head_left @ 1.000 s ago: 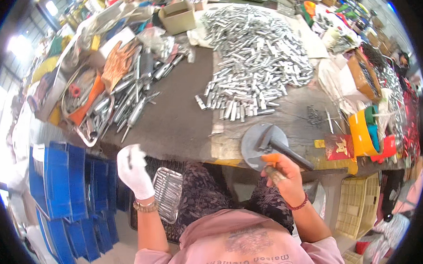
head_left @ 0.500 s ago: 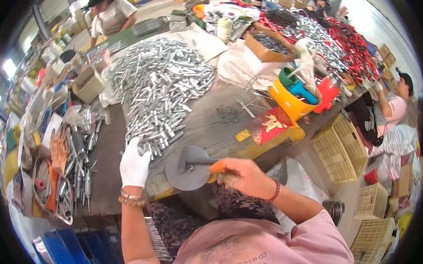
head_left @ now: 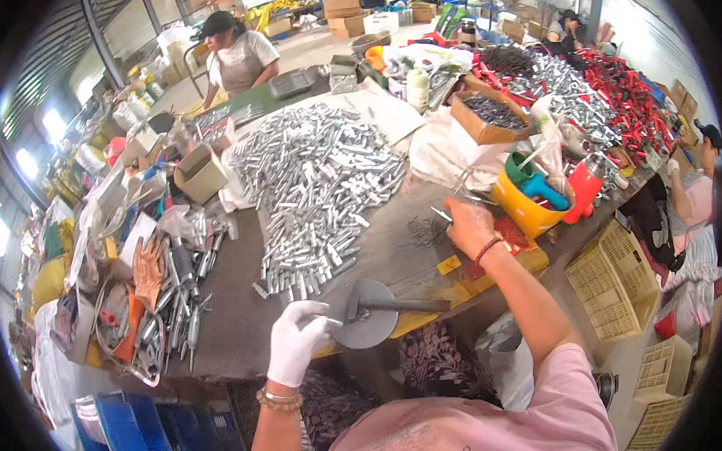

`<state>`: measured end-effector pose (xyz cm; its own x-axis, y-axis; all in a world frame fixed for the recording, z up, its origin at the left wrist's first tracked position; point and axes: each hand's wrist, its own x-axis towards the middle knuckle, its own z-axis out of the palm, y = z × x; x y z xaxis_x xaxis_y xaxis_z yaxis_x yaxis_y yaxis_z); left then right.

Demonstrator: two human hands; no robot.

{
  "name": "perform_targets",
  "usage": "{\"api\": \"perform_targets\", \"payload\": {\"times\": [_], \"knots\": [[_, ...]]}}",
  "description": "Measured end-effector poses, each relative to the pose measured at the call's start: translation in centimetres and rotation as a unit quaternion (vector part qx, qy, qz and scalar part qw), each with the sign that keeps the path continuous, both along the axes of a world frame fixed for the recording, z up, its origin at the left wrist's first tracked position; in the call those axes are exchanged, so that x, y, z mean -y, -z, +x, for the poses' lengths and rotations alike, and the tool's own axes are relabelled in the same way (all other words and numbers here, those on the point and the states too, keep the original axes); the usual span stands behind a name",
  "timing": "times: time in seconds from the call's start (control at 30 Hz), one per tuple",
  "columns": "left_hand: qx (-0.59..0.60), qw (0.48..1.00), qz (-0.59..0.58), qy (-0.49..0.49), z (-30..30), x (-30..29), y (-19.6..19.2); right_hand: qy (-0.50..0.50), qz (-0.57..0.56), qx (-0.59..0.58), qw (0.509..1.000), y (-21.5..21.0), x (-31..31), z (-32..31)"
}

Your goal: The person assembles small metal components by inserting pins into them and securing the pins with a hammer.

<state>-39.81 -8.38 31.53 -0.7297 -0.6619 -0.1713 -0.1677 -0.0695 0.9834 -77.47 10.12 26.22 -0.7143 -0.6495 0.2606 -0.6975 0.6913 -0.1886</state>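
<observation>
My left hand, in a white glove, is closed in a pinch at the left edge of a round grey metal disc. A small silver metal piece sticks out from its fingertips. A hammer lies on the disc, its dark handle pointing right. Bare, my right hand reaches over the table beside the yellow bucket. Its fingers are closed on a thin metal rod, whose tip shows. A small heap of dark pins lies just left of this hand. Beyond my left hand spreads a pile of silver metal tubes.
The yellow bucket holds a green cup and a blue-handled tool, with a red bottle beside it. A cardboard box holds dark parts. Metal tools and an orange glove crowd the left. A co-worker stands across the table.
My right hand has let go of the hammer and moved forward and right to the metal rod. The left hand has come back from the tube pile to the disc. The view has shifted.
</observation>
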Motion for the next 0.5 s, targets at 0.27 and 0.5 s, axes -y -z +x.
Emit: {"api": "perform_targets", "payload": {"times": [0.27, 0.5], "knots": [[0.031, 0.987, -0.152, 0.033, 2.4, -0.6, 4.1, -0.207, 0.02, -0.05, 0.977, -2.8, -1.2, 2.9], [0.054, 0.938, -0.34, 0.035, 2.2, -2.5, 2.2, -0.243, -0.101, 0.012, 0.965, -5.9, -0.9, 8.8]]}}
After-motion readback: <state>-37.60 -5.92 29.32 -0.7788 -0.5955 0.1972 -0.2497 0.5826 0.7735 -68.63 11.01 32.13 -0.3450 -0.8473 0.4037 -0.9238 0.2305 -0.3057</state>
